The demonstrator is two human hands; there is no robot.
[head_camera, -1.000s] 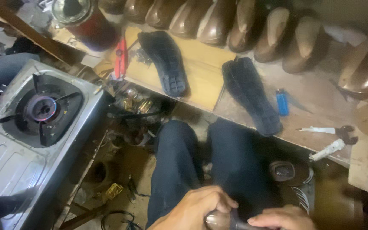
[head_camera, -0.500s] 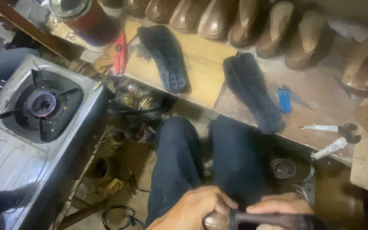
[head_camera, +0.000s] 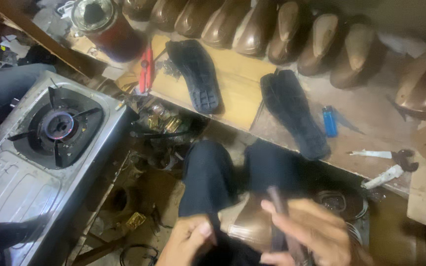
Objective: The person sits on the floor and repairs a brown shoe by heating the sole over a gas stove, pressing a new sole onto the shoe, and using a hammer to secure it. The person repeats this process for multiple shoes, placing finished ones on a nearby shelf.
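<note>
Dark rod-like tool (head_camera: 281, 221) clasped within closed right hand (head_camera: 311, 234) fingers, left hand (head_camera: 188, 241) curled beside brown shoe (head_camera: 250, 224)

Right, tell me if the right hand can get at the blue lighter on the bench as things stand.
Probably not yet: the right hand is gripping a dark tool handle, so it is not free. The blue lighter lies uncovered on the bench, with nothing visibly blocking the path.

Dim, warm light; floor in shadow, right hand (head_camera: 311, 236) motion-blurred.
</note>
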